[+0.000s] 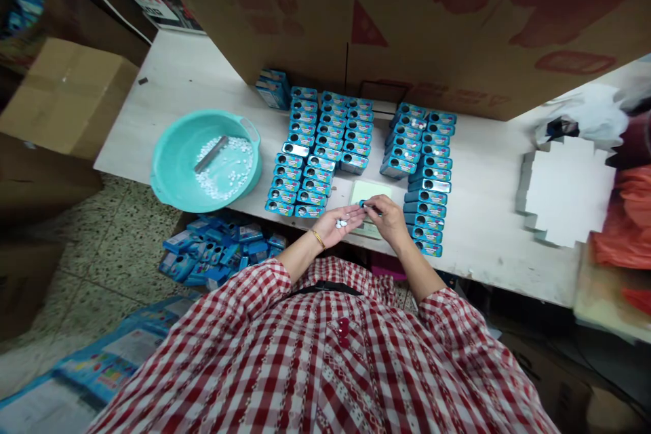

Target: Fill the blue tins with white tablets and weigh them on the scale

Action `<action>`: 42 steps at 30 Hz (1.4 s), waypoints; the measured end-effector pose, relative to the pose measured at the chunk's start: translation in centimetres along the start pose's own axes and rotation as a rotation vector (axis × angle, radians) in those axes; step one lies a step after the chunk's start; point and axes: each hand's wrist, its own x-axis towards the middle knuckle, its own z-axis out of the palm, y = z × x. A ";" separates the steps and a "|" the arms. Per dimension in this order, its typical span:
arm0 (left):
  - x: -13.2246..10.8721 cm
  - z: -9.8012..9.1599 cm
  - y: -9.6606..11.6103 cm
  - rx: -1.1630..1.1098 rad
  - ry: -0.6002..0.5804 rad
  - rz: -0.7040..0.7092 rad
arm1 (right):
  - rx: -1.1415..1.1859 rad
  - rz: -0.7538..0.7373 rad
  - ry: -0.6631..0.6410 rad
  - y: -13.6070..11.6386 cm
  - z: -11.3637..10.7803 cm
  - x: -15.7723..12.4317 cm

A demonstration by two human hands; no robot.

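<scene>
My left hand (333, 225) is turned palm up and cupped, with several small white tablets (340, 223) lying in it. Its fingertips reach toward a small blue-and-dark object (363, 203), mostly hidden between my two hands. My right hand (386, 217) is closed in a pinch right beside that object; what sits between its fingertips is too small to make out. Both hands are over a pale green scale (370, 188). Rows of small blue boxes (314, 180) with round dark openings stand to the left, and more blue boxes (426, 209) stand to the right.
A turquoise basin (173, 180) holds white tablets and a grey metal bar (211, 154). A large cardboard carton (315, 7) rises behind the boxes. White flat card (569, 190) lies at right, beside red plastic (628, 217). Loose blue boxes (218, 251) fill the space below the table edge.
</scene>
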 end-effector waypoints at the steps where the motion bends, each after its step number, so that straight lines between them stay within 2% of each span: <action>1: 0.0 -0.2 -0.1 -0.004 0.008 0.009 | -0.014 -0.001 -0.002 0.1 0.0 0.1; 6: -1.1 -1.3 0.0 -0.020 0.057 0.037 | -0.065 0.017 0.040 0.0 -1.1 -0.6; 13: -3.3 -5.3 0.1 -0.055 0.240 0.050 | -0.099 0.166 0.340 1.2 -4.1 -2.6; 16: -3.9 -6.4 -0.2 -0.086 0.308 0.041 | -0.110 0.229 0.364 2.1 -4.4 -3.2; 20: -4.3 -6.6 -0.5 -0.096 0.323 0.031 | -0.136 0.226 0.351 2.5 -4.2 -3.4; 23: -4.5 -6.6 -0.5 -0.066 0.301 0.035 | -0.141 0.202 0.289 2.7 -3.9 -3.3; 29: -4.4 -7.0 -0.6 0.002 0.256 0.032 | -0.244 0.046 0.026 2.3 -3.1 -2.7; 32: -4.4 -7.1 -0.7 0.013 0.225 0.020 | -0.292 0.015 -0.067 2.0 -2.8 -2.2; 37: -4.6 -7.5 -0.5 0.012 0.214 0.016 | -0.353 0.009 -0.143 2.5 -2.1 -1.8; 42: -4.9 -8.1 -0.3 0.023 0.225 0.012 | -0.385 0.004 -0.158 3.0 -1.9 -1.5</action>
